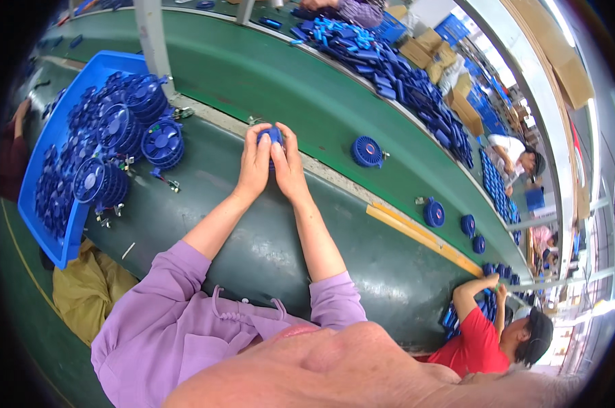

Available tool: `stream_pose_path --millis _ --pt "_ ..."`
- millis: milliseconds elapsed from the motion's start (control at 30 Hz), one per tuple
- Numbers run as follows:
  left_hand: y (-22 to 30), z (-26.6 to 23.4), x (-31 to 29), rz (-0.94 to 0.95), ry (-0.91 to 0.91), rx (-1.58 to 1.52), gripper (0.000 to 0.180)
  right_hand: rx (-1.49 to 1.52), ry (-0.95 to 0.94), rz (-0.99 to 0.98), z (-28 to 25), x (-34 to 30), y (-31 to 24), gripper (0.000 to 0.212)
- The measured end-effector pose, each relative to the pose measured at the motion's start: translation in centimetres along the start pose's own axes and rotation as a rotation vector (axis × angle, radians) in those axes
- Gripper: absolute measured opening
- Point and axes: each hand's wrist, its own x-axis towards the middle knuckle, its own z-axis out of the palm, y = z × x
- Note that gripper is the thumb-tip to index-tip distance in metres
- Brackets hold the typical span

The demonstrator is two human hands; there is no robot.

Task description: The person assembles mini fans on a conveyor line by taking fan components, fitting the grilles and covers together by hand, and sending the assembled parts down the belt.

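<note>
Both hands are pressed together round one small blue round fan part [271, 136], left hand [254, 166] and right hand [288, 170] each closed on a side, thumbs on top, held over the dark green bench [267, 251]. I'd judge this the fitting or pressing step; it looks to call for an even squeeze. At nine o'clock sits a blue tray [49, 224] heaped with fans [127, 126]. At two o'clock a lone fan [367, 151] lies on the green conveyor [280, 75].
</note>
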Motion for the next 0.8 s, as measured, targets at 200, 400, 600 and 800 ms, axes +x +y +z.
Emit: stream_pose_path --millis 200,400,600,800 --pt "-3.3 0.2 -1.1 0.081 -0.138 0.285 0.035 -0.721 0.459 -0.087 -5.9 2.2 4.2 0.071" --pt "-3.3 0.0 -1.2 0.188 -0.213 0.465 0.027 -0.906 0.532 -0.141 -6.3 1.2 5.9 0.054" --pt "-3.6 0.0 -1.3 0.238 -0.229 0.538 0.025 -0.756 0.437 -0.257 -3.8 1.2 6.3 0.020" --pt "-3.1 0.4 -1.6 0.285 -0.242 0.521 0.026 -0.424 0.368 -0.055 -3.6 1.5 6.5 0.012"
